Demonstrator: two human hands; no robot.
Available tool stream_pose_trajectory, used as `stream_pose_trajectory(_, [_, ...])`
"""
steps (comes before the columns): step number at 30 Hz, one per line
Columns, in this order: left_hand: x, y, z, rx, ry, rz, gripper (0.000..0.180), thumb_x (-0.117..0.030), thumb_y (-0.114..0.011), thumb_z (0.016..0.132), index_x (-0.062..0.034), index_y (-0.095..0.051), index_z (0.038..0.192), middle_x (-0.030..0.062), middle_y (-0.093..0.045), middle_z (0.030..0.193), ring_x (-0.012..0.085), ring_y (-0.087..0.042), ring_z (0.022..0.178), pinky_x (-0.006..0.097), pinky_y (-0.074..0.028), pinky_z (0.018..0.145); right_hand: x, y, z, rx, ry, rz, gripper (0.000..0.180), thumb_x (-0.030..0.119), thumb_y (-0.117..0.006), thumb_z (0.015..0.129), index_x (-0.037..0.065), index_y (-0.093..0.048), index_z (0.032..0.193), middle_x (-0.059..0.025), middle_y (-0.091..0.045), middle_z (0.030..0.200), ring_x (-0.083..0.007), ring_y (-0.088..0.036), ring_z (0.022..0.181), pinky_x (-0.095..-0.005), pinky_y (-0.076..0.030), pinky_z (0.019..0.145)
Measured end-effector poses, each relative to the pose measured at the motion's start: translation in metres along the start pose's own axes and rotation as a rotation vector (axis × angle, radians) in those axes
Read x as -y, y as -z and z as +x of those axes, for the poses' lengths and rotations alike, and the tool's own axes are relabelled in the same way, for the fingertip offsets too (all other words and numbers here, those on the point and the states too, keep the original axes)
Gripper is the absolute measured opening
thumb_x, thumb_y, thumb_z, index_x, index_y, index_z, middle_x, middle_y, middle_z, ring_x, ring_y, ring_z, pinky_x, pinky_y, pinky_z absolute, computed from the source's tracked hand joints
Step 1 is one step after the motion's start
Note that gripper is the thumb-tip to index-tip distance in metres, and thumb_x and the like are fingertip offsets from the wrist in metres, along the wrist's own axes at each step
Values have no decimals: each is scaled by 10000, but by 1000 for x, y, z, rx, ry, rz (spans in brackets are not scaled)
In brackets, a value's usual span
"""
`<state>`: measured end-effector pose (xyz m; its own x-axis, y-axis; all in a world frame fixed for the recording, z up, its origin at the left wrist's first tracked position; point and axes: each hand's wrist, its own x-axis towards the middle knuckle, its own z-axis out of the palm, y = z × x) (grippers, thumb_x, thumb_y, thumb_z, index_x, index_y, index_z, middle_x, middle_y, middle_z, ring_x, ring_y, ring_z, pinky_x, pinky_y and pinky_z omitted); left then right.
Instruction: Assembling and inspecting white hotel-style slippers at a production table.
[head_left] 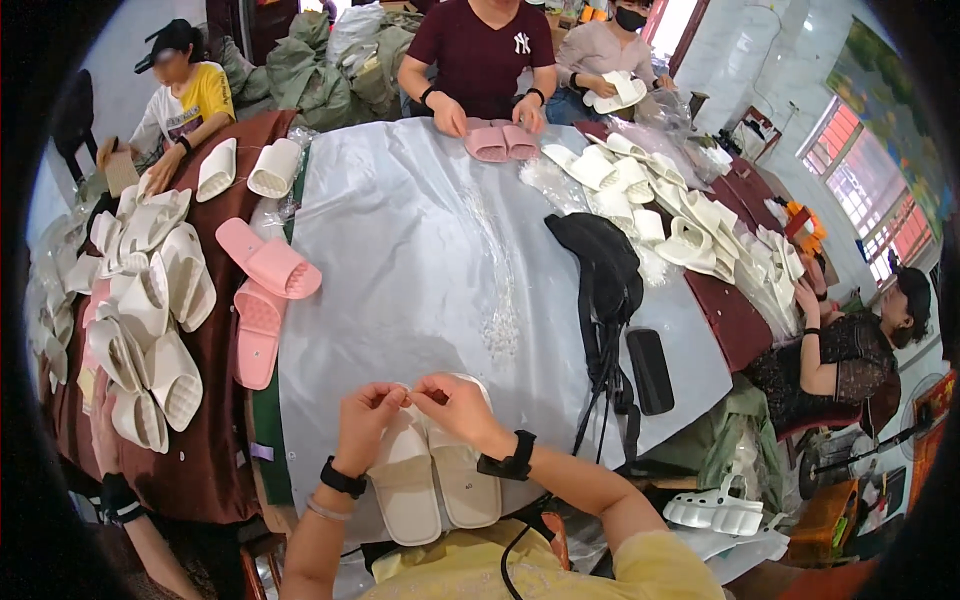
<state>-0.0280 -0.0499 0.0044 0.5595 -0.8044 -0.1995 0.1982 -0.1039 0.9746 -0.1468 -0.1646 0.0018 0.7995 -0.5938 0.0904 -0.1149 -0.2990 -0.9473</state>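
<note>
A pair of white slippers lies on the grey-white sheet right in front of me: the left slipper (408, 497) and the right slipper (468, 490) are side by side, toes pointing away. Over their toe straps, my left hand (370, 418) and my right hand (462, 408) meet, thumbs and fingertips pinched close together. Whatever sits between the fingertips is too small to make out. Both hands partly cover the straps. Small clear plastic bits (500, 335) are scattered on the sheet just beyond.
Two pink slippers (268, 262) rest at the left edge, beside a pile of white slippers (145, 300). To the right are a black bag (598, 265), a black case (650, 372) and more white slippers (690, 225). Across the table, a person holds pink slippers (488, 142). Other people sit around.
</note>
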Motion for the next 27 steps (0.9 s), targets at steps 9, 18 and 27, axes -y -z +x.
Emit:
stream_pose_trajectory(9, [3,-1,0,-7,-58,63,235,-199,-576,864,23,-620,924,32,-624,838,86,-555,761,221,-452,692,1,0,-1,-29,-29,34,155,143,-619,817,19,-625,910,-23,-601,714,-60,-515,612,-216,-433,561])
stream_pose_trajectory(18, [1,-3,0,-21,6,-39,228,-222,-592,863,2,-615,905,18,-613,824,72,-543,751,208,-445,670,2,1,0,37,1,-6,160,150,-596,830,15,-592,916,-77,-626,765,-140,-566,634,-265,-455,583])
stream_pose_trajectory(27, [6,-1,3,30,-22,-19,222,-222,-594,862,-2,-611,880,20,-613,814,67,-541,740,202,-438,666,0,1,0,41,-4,-23,154,147,-588,834,16,-579,914,-76,-613,754,-149,-558,627,-269,-447,576])
